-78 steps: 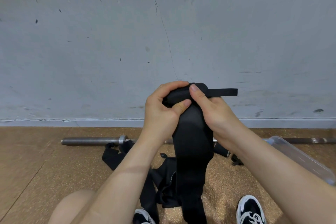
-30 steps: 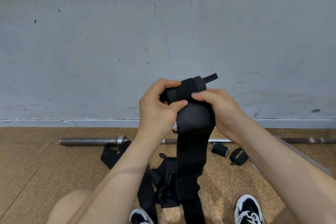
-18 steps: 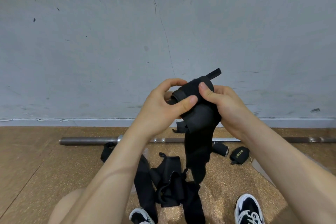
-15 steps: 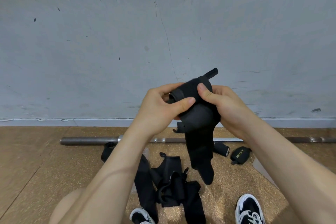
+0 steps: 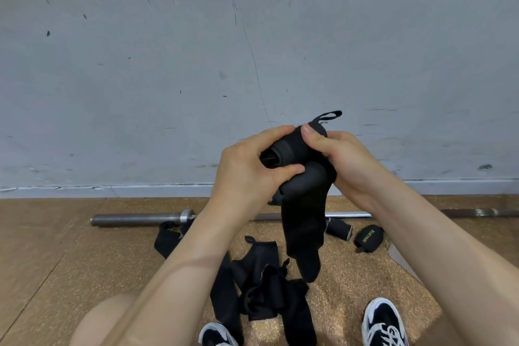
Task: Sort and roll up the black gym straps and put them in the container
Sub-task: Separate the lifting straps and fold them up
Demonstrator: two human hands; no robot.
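More of the strap (image 5: 304,188) is rolled up now than a moment ago. Its loose end has come up off the pile (image 5: 261,284) and hangs in the air in front of the bar (image 5: 137,219). Both hands hold the roll up high above the bar, with the wall (image 5: 168,64) behind it. The left hand (image 5: 247,168) is curled round the left end of the roll, with its thumb pressed on the front. The right hand (image 5: 345,163) grips the right side, with its thumb on top. A thin loop (image 5: 328,116) sticks up from the roll by the right thumb. The pile of loose black straps lies on the floor (image 5: 56,261) on the near side of the bar, and one strap reaches up to the bar. Two small rolls lie just on the near side of the bar, right of the hanging end. One is plain (image 5: 338,229) and one has yellow letters (image 5: 368,236). A clear corner of the container (image 5: 398,258) peeks out a bit nearer than those rolls, mostly hidden by the right arm. Two black and white shoes (image 5: 383,323) are well on the near side of the bar, past the pile.
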